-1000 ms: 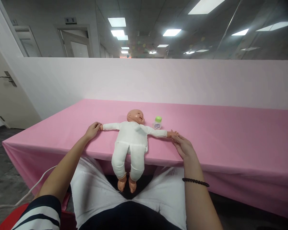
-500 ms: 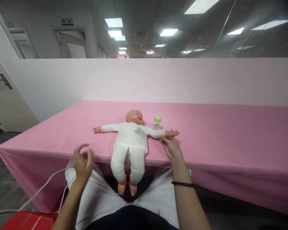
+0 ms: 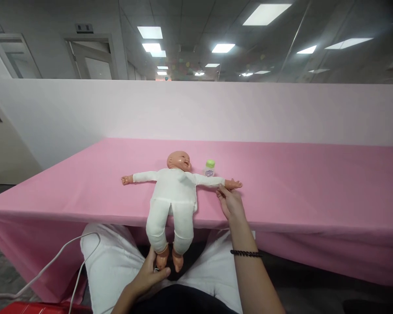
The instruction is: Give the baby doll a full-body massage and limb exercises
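Observation:
A baby doll in white clothes lies on its back on the pink-covered table, arms spread wide. Its legs hang over the front edge, bare feet above my lap. My right hand pinches the doll's sleeve at the cuff, beside the doll's hand on the right. Down at the doll's feet is my left hand, thumb and fingers apart around the foot on the left; a firm grip does not show. A small clear jar with a green lid stands behind the doll's arm.
A white wall with glass above it runs behind the table. At lower left, a pale cable passes over my leg, near a red object. A door is at the far left.
My left hand has moved from beside the table's front edge down and right to the doll's feet. My right hand stays at the cuff. The view has shifted slightly.

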